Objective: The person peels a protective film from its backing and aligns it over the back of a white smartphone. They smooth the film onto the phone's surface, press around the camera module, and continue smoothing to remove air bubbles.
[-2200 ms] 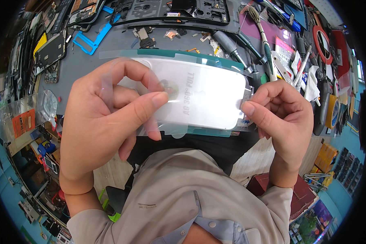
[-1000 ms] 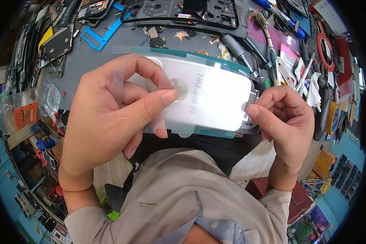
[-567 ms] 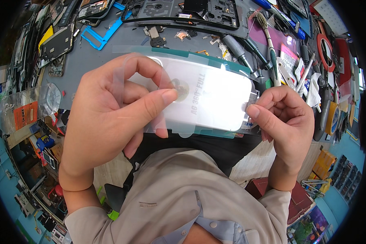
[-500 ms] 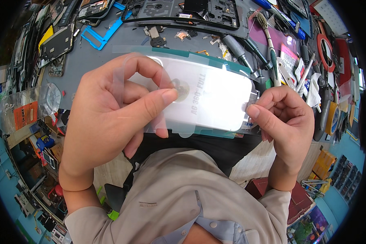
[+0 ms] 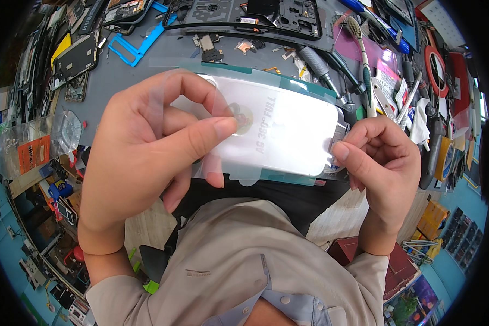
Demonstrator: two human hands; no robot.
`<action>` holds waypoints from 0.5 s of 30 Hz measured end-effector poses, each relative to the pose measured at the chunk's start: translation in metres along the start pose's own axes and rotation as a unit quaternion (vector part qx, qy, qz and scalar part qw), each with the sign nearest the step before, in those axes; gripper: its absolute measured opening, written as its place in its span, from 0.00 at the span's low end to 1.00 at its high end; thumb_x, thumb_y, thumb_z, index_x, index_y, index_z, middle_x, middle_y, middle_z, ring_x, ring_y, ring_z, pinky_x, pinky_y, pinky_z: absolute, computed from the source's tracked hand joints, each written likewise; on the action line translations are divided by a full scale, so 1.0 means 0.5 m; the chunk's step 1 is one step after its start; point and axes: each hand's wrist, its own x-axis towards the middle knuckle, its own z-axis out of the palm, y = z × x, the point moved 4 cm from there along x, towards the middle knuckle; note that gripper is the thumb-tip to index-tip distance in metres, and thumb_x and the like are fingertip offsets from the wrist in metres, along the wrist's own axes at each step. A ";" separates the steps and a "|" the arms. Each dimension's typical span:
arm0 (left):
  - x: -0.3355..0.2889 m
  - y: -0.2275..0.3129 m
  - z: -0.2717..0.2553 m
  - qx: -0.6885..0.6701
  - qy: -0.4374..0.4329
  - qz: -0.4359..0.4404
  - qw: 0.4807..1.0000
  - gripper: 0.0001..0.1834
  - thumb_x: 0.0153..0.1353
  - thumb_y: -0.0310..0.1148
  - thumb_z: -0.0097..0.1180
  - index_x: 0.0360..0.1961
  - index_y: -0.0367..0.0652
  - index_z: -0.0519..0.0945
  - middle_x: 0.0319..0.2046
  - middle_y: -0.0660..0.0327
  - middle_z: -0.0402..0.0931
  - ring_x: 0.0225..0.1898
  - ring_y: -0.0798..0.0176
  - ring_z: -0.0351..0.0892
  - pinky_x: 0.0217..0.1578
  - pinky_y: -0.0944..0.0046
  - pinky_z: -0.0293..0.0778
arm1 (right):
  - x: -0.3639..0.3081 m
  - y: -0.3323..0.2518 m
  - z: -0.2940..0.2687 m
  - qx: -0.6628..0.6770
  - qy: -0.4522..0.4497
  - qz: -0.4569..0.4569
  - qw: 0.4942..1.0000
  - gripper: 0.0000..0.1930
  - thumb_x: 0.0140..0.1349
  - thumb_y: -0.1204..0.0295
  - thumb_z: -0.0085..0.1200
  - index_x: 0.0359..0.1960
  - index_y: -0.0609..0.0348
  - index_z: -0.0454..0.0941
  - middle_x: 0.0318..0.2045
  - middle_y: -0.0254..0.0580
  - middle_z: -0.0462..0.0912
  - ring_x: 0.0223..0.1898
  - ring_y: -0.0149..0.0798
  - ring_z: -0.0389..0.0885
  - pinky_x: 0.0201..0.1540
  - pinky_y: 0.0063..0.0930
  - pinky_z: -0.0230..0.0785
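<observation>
The left hand (image 5: 152, 138), thumb and forefinger closed together, grips a clear, flexible plastic film (image 5: 263, 144); the right hand (image 5: 380, 155) pinches a small clear plastic tab (image 5: 340, 133). Between them is a white, round-cornered rectangular phone (image 5: 309, 130), behind the film, over the near edge of the grey worktop (image 5: 114, 89); whether it rests there I cannot tell. Uneven pulling could skew or crease the film, and fingertips could smudge it. Farther off, loose small metal parts (image 5: 208, 50) could scratch the phone if it slipped.
</observation>
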 end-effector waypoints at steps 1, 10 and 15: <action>0.000 0.000 -0.002 -0.004 -0.004 -0.002 1.000 0.09 0.75 0.23 0.66 0.47 0.29 0.79 0.24 0.51 0.87 0.11 0.71 0.76 0.07 0.71 0.57 | 0.000 -0.001 0.001 0.000 0.000 -0.001 1.000 0.10 0.64 0.81 0.76 0.41 0.66 0.84 0.30 0.36 0.87 0.20 0.17 0.72 0.21 0.13 0.59; -0.003 -0.001 0.004 0.012 0.003 0.007 1.000 0.10 0.75 0.24 0.67 0.47 0.30 0.78 0.23 0.51 0.87 0.08 0.74 0.69 0.07 0.72 0.54 | 0.000 -0.004 0.000 -0.003 -0.003 -0.001 1.000 0.10 0.64 0.81 0.76 0.41 0.66 0.84 0.30 0.36 0.87 0.19 0.17 0.72 0.21 0.13 0.59; -0.001 0.002 0.003 0.021 -0.001 0.007 1.000 0.10 0.75 0.25 0.68 0.47 0.30 0.79 0.23 0.51 0.87 0.09 0.74 0.71 0.08 0.72 0.56 | -0.004 -0.008 -0.004 0.013 -0.014 0.004 1.000 0.10 0.65 0.81 0.78 0.42 0.69 0.87 0.32 0.37 0.89 0.26 0.19 0.80 0.26 0.13 0.67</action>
